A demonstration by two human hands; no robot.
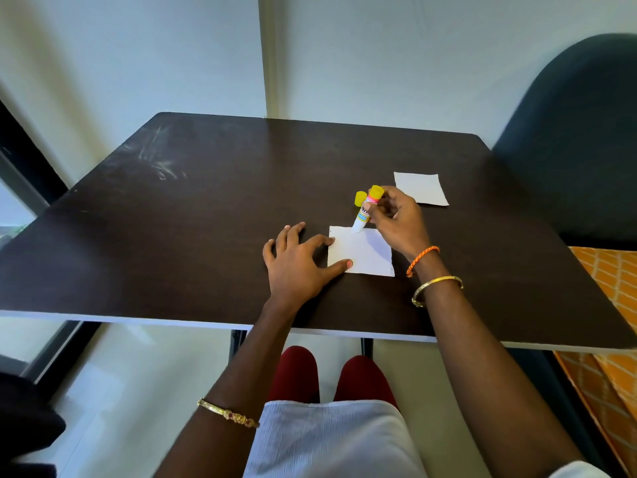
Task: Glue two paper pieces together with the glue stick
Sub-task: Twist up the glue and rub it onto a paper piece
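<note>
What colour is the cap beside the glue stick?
The cap is yellow, seen in the head view.

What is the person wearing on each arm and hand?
Both arms are bare, with no sleeves showing. The right wrist carries an orange braided thread band and, behind it, a plain gold bangle. The left forearm has a gold bracelet with a small reddish ornament. No rings are visible.

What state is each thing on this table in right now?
Glue stick: uncapped, tilted, tip on the near paper.
Cap: off, standing behind the stick.
Near paper: flat, pinned by the left hand.
Far paper: flat, untouched.
Right hand: gripping the glue stick.
</note>
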